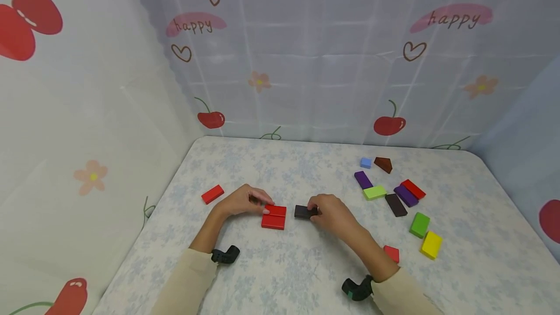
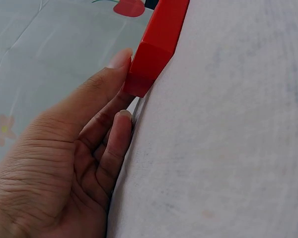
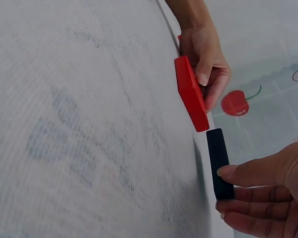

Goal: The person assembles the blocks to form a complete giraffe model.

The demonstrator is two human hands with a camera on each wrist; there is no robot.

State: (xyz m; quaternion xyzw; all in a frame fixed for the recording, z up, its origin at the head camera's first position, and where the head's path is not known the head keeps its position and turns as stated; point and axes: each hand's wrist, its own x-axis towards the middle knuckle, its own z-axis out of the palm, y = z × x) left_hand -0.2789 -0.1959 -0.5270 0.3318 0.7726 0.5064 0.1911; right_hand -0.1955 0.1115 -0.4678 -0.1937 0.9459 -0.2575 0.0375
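Two red blocks (image 1: pixel 273 221) lie side by side on the table, their long sides together. My left hand (image 1: pixel 245 201) pinches the farther one at its left end between thumb and fingers. In the left wrist view the thumb of that hand (image 2: pixel 54 144) touches the red block (image 2: pixel 156 44), with other fingertips partly hidden behind it. To the right of the pair, my right hand (image 1: pixel 333 214) pinches a black block (image 1: pixel 303 212) by its right end. The right wrist view has the black block (image 3: pixel 218 158) between thumb and fingers, close to the red blocks (image 3: pixel 188 91) but apart.
A single red block (image 1: pixel 212 194) lies left of the left hand. On the right are several loose blocks, among them a light green one (image 1: pixel 374 193), a dark brown one (image 1: pixel 395 205) and a yellow one (image 1: pixel 431 245). Another red block (image 1: pixel 392 253) sits beside the right forearm.
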